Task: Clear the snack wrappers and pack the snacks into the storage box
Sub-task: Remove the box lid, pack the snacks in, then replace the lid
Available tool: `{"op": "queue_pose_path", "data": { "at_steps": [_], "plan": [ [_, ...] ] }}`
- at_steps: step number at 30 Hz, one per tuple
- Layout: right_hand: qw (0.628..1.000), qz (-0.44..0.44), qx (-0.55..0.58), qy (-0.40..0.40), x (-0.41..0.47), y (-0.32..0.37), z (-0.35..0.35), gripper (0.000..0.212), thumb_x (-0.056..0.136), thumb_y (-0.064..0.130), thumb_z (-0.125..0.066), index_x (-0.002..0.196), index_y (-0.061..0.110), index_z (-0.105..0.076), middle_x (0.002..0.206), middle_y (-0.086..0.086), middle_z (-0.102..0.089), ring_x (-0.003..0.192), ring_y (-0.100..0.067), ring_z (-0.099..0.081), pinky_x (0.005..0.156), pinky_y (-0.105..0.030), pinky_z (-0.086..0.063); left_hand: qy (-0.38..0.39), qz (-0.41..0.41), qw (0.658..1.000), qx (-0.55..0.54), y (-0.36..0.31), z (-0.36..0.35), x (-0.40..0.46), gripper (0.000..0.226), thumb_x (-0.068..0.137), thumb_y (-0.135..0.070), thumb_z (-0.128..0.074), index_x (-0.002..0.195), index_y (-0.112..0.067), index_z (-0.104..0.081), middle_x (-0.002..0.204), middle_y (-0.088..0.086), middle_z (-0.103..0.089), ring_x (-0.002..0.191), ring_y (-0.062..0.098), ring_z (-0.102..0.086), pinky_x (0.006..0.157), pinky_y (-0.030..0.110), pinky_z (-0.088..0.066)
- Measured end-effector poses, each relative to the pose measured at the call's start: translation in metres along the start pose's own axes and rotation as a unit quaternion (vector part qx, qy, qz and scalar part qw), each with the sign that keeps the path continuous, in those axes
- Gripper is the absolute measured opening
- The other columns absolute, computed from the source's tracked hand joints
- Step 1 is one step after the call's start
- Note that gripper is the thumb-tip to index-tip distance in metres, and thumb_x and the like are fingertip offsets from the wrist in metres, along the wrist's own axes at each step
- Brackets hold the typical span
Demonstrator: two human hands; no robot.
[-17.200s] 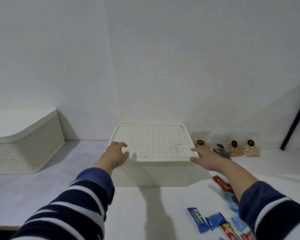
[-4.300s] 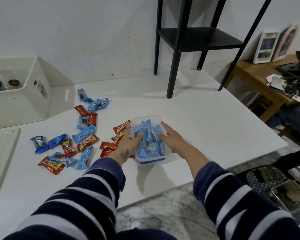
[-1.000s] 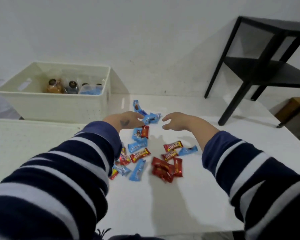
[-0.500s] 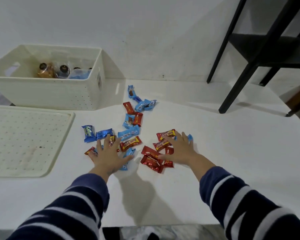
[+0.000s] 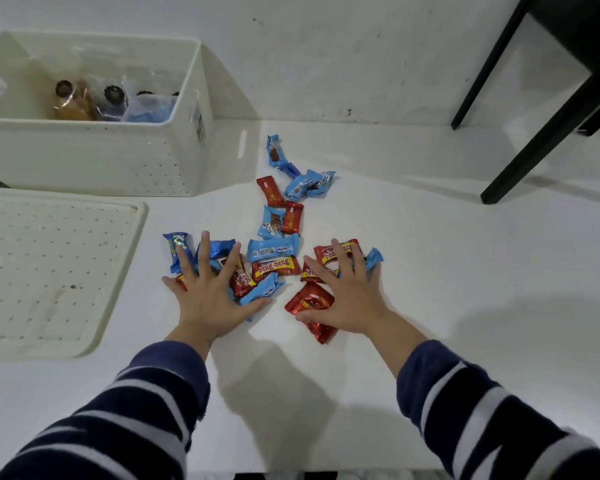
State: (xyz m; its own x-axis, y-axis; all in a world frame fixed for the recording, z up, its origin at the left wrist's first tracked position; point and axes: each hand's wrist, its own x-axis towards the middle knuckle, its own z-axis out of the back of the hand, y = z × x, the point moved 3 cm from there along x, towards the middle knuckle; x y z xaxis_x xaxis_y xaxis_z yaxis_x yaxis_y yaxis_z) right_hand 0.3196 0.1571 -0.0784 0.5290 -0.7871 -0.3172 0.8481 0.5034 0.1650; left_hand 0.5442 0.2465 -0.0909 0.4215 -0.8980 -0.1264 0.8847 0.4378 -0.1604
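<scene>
Both hands lay flat on the table (image 5: 465, 271), fingers spread wide over the snacks (image 5: 274, 252). The left hand (image 5: 207, 296) pressed down on the blue and red packets at the pile's nine o'clock side; the right hand (image 5: 343, 296) covered red bars at four o'clock, its thumb against one crinkled red bar (image 5: 310, 301). Neither hand had closed on anything: each grip was wide, palms down, holding nothing.

The packets lay scattered in a loose trail running from the hands toward twelve o'clock, the farthest blue ones (image 5: 305, 183) near the box's (image 5: 94, 157) right wall. The box stood at ten o'clock from the pile, open, with a few bagged items already at the bottom. Its lid (image 5: 49, 271) lay flat on the table at nine o'clock, just beside the left hand.

These looked like light things, I thought: small foil-wrapped bars, glossy and likely slippery against the smooth white top, so they would slide easily under a flat palm. The wrappers would crumple a little, but the bars inside seemed stiff enough to take a squeeze. One at a time they could be pinched by the crimped ends. Taken as a heap, the better hold was probably to sweep both hands inward and cup the pile from its two sides, fingers under the outer edge, since loose pieces might squirt out between the palms.

A black stand's legs (image 5: 541, 133) rose at two o'clock, well apart from the pile.
</scene>
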Motion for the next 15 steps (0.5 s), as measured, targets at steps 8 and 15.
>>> {"op": "queue_pose_path", "data": {
  "at_steps": [8,15],
  "plan": [
    [0.994,0.025,0.006,-0.102,0.041,0.03,0.004,0.082,0.074,0.078,-0.036,0.144,0.054,-0.001,0.16,0.003,-0.009,0.146,-0.034,-0.004,0.111,-0.065,-0.014,-0.014,-0.137,0.99,0.02,0.012,0.004,0.05,0.094,0.064,-0.094,-0.014,0.146,-0.049,-0.012,0.159,0.004,-0.012,0.145,0.039,-0.007,0.108,0.066,-0.017],
    [0.977,0.011,-0.022,-0.212,0.076,0.05,0.015,0.069,0.073,0.069,-0.044,0.138,0.046,-0.036,0.129,0.004,-0.054,0.114,-0.028,-0.047,0.088,-0.046,-0.039,-0.13,-0.185,0.972,-0.069,-0.001,0.01,0.07,0.057,0.075,-0.067,-0.054,0.121,-0.035,-0.061,0.133,-0.004,-0.053,0.111,0.026,-0.049,0.084,0.04,-0.043]
  ]
}}
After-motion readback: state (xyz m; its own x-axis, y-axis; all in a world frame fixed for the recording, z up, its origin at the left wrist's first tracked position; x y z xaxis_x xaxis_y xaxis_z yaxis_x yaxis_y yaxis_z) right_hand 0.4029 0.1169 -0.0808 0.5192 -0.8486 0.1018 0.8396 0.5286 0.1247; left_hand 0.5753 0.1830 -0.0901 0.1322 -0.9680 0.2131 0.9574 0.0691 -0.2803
